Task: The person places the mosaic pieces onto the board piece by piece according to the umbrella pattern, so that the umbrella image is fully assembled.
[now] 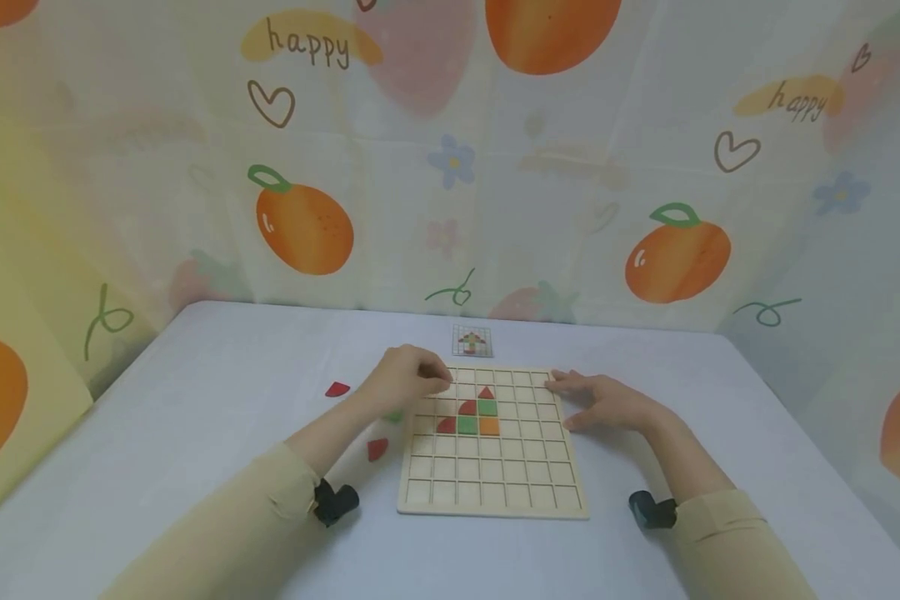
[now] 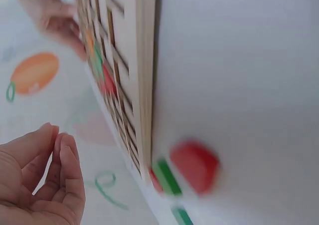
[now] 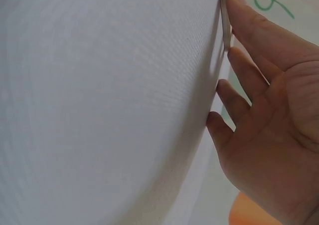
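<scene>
A pale wooden grid board [image 1: 492,497] lies flat on the table. On it sit red quarter-round pieces [image 1: 468,407], green squares [image 1: 467,425], an orange square [image 1: 489,426] and a small red triangle [image 1: 487,392]. My left hand [image 1: 407,379] hovers over the board's far left corner. In the left wrist view, thumb and fingertips of that hand [image 2: 47,177] meet, and no piece shows between them. At the board's right edge, my right hand [image 1: 607,402] rests with fingers spread. Its thumb touches the board's side in the right wrist view.
Left of the board lie loose red pieces [image 1: 337,389], one nearer red piece [image 1: 377,450] and a green piece [image 1: 393,415] partly behind the left wrist. A small pattern card [image 1: 472,341] lies beyond the board. A fruit-printed cloth [image 1: 495,192] hangs behind the white table.
</scene>
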`<state>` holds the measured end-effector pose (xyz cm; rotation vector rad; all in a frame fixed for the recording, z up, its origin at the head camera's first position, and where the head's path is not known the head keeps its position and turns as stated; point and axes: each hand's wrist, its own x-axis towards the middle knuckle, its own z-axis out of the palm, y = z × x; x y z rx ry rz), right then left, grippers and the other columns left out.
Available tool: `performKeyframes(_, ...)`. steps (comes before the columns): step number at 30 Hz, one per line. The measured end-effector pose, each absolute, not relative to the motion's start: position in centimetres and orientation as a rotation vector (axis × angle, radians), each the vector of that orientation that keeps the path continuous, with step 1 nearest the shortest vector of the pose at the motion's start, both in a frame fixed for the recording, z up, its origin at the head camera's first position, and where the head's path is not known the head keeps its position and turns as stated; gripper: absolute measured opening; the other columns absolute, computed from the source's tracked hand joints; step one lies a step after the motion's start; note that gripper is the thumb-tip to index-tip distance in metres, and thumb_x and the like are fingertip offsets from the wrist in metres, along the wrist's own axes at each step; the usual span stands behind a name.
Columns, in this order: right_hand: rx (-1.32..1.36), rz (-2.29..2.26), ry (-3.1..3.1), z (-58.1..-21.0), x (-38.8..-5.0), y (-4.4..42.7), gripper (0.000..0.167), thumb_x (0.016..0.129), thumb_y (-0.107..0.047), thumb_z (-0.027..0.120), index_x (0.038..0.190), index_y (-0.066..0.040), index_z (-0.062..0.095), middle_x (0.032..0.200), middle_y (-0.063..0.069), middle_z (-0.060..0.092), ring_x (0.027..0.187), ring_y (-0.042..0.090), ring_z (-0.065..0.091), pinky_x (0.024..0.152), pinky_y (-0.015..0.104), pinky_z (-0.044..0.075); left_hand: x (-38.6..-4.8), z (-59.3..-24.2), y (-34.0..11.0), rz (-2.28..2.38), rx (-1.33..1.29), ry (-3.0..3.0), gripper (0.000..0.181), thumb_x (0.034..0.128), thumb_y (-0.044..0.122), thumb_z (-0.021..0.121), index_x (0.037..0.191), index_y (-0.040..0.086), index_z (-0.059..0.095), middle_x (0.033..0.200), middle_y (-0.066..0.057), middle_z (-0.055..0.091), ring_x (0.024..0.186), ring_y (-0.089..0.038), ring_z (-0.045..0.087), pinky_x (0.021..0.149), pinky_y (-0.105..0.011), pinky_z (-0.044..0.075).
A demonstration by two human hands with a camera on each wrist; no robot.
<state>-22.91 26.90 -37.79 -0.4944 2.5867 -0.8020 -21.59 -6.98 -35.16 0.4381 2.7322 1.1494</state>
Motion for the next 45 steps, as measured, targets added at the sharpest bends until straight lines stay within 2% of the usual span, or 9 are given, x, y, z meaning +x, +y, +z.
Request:
performKeyframes(10,-0.521,-0.783,2.599,-37.6,-22.8,27.1,0.069,0.082,-0.026,0.077,0.144,-0.014,0.051,0.161,0.013,0.031,0.153,0.042,0.015,0.120,0.064,0.013,-22.3,-34.6,-13.3,1.157,0.374,2.840,0.019,0.0932,0.021,0.066,0.107,0.010,0.073,0.105,-0.007,0.074,0.096,-0.021,0.066,0.086,-0.037,0.055)
performKeyframes(18,-0.513,-0.799,2.585,-37.6,-22.9,27.0,0.069,0.082,-0.024,0.077,0.144,-0.013,0.051,0.162,0.013,0.031,0.153,0.042,0.014,0.120,0.065,0.013,-22.4,-35.3,-17.2,1.093,0.195,2.867,0.027,0.0939,0.023,0.065,0.116,0.008,0.069,0.114,-0.014,0.069,0.097,-0.025,0.063,0.075,-0.030,0.056)
performKeyframes(24,-0.519,-0.803,2.584,-37.5,-22.8,27.0,0.068,0.082,-0.023,0.077,0.144,-0.013,0.051,0.161,0.012,0.032,0.153,0.042,0.014,0.120,0.065,0.012,-22.4,-36.0,-19.4,1.070,0.101,2.853,0.029,0.0943,0.024,0.063,0.118,0.007,0.068,0.119,-0.016,0.067,0.104,-0.029,0.062,0.080,-0.032,0.055)
performKeyframes(32,-0.502,-0.826,2.568,-37.6,-22.8,26.9,0.069,0.082,-0.023,0.076,0.145,-0.013,0.050,0.162,0.012,0.030,0.154,0.041,0.013,0.121,0.064,0.012,-22.8,-37.3,-21.0,1.050,0.046,2.813,0.033,0.0921,0.025,0.066,0.119,0.006,0.067,0.122,-0.018,0.066,0.111,-0.033,0.059,0.085,-0.036,0.053)
performKeyframes(39,-0.507,-0.823,2.571,-37.7,-22.8,26.9,0.069,0.081,-0.024,0.077,0.144,-0.014,0.051,0.162,0.012,0.031,0.153,0.042,0.013,0.120,0.065,0.012,-22.9,-37.8,-21.2,1.022,0.103,2.788,0.032,0.0901,0.022,0.069,0.119,0.007,0.068,0.125,-0.019,0.064,0.113,-0.034,0.059,0.090,-0.041,0.052)
performKeyframes(45,-0.505,-0.815,2.571,-37.8,-22.8,26.9,0.069,0.081,-0.025,0.077,0.145,-0.014,0.051,0.162,0.011,0.030,0.153,0.041,0.013,0.120,0.065,0.012,-23.2,-38.2,-20.3,1.002,0.169,2.813,0.032,0.0886,0.024,0.072,0.118,0.011,0.068,0.123,-0.016,0.064,0.104,-0.029,0.059,0.080,-0.031,0.053)
